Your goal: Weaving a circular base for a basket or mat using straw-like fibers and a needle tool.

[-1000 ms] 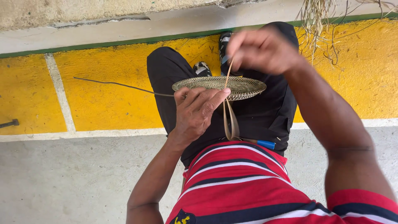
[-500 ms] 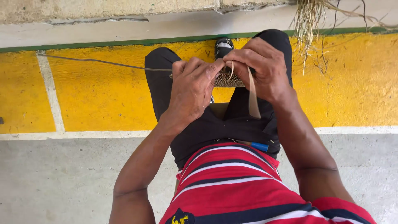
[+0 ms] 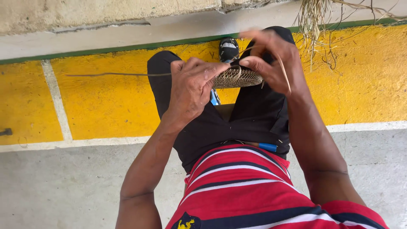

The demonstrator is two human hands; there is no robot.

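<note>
Above the lap, the left hand (image 3: 193, 91) pinches the small round woven straw disc (image 3: 237, 78) at its nine o'clock rim, the right hand (image 3: 271, 63) nipping a thin strand (image 3: 285, 72) at three o'clock; it looks light, springy, best held by its edge.

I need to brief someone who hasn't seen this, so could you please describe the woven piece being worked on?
Start at the yellow painted floor band and the person's black trousers over it. Between the left hand and right hand sits a small woven disc, tan and tightly coiled, unlike the loose dry grass bundle.
</note>
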